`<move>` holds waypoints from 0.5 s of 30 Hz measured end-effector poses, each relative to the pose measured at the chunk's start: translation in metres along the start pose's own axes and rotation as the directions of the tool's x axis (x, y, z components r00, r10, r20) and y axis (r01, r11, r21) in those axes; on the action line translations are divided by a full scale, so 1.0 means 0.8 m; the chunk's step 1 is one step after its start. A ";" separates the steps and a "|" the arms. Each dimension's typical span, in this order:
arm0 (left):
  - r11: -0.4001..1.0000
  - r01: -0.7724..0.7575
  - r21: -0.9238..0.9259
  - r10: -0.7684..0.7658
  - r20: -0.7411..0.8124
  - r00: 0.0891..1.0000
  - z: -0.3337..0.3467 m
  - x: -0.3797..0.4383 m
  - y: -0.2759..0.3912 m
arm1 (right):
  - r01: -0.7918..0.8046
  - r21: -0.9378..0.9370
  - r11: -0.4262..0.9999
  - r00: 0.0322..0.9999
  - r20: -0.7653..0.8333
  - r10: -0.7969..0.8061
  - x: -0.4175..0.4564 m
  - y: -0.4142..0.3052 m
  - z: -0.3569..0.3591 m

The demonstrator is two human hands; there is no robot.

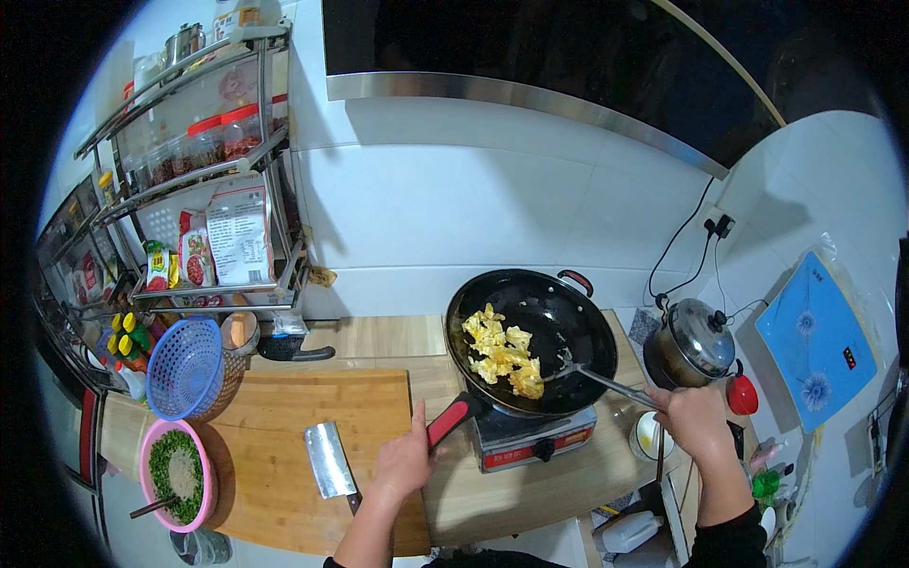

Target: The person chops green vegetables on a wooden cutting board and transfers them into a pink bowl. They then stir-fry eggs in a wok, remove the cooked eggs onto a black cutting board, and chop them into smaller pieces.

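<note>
A black wok (568,319) rests on a portable gas stove (532,444). My left hand (408,458) grips the wok's red and black handle (449,422), its index finger pointing up along it. In my right hand (685,419) is the shaft of a metal spatula (618,387). The spatula's head dips into the wok beside several chunks of yellow scrambled egg (504,351), which lie on the wok's left side. A cleaver (329,460) lies flat on the wooden cutting board (266,461), its handle partly behind my left forearm.
A pink bowl (212,483) of chopped greens stands at the board's left edge, below a blue colander (186,369). Right of the wok are a lidded pot (692,341) and a white cup (648,434). A metal shelf rack (213,287) rises at left; a range hood (525,89) hangs above.
</note>
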State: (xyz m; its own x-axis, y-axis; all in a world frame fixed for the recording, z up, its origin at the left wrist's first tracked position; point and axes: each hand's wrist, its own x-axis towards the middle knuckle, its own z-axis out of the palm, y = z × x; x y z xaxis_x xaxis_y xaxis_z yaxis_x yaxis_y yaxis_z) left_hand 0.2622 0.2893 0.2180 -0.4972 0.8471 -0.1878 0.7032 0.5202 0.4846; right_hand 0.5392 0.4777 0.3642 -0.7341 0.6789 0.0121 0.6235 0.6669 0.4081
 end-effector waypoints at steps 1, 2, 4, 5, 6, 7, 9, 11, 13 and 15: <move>1.000 -0.007 0.015 0.007 -0.001 1.000 0.000 0.001 0.002 | 0.011 0.004 1.000 1.000 -0.001 -0.011 -0.004 0.001 0.006; 1.000 -0.009 0.030 0.009 -0.004 1.000 0.000 0.001 0.003 | 0.027 0.008 1.000 1.000 -0.004 -0.027 -0.004 0.001 0.012; 1.000 0.011 0.008 -0.011 0.019 1.000 -0.005 0.002 0.007 | 0.054 0.028 0.998 0.998 0.044 -0.055 0.007 -0.009 0.025; 1.000 0.028 -0.003 -0.028 0.027 0.999 -0.007 0.000 0.008 | 0.074 0.039 0.996 0.995 0.064 -0.077 0.016 -0.015 0.031; 0.998 -0.032 -0.048 0.029 -0.069 0.997 -0.006 -0.003 0.008 | 0.031 0.089 0.996 0.997 0.070 -0.038 0.021 -0.020 0.035; 0.994 -0.077 -0.083 0.062 -0.171 0.983 -0.002 -0.009 0.003 | 0.007 0.135 0.991 0.999 0.045 -0.013 0.022 -0.021 0.043; 0.980 -0.174 -0.098 0.118 -0.419 0.900 0.009 -0.018 -0.008 | -0.024 0.235 0.972 1.000 0.001 0.025 0.024 -0.014 0.066; 0.969 -0.244 -0.037 0.158 -0.667 0.728 0.027 -0.030 -0.024 | -0.109 0.286 0.952 0.993 -0.008 0.116 0.024 -0.021 0.083; 0.966 -0.228 -0.121 0.066 -0.737 0.673 0.043 -0.054 -0.032 | -0.074 0.324 0.943 0.994 -0.055 0.096 0.018 -0.018 0.124; 0.975 -0.185 -0.125 0.024 -0.766 0.642 0.062 -0.078 -0.046 | -0.064 0.319 0.945 0.994 -0.067 0.090 0.017 -0.015 0.166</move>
State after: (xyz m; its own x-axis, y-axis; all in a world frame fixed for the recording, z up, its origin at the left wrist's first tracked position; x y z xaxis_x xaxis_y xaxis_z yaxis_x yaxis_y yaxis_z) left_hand 0.2926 0.2228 0.1698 -0.6919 0.4730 0.5454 0.7140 0.3364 0.6140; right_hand 0.5578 0.5198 0.2386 -0.6912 0.7142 0.1100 0.7226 0.6849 0.0937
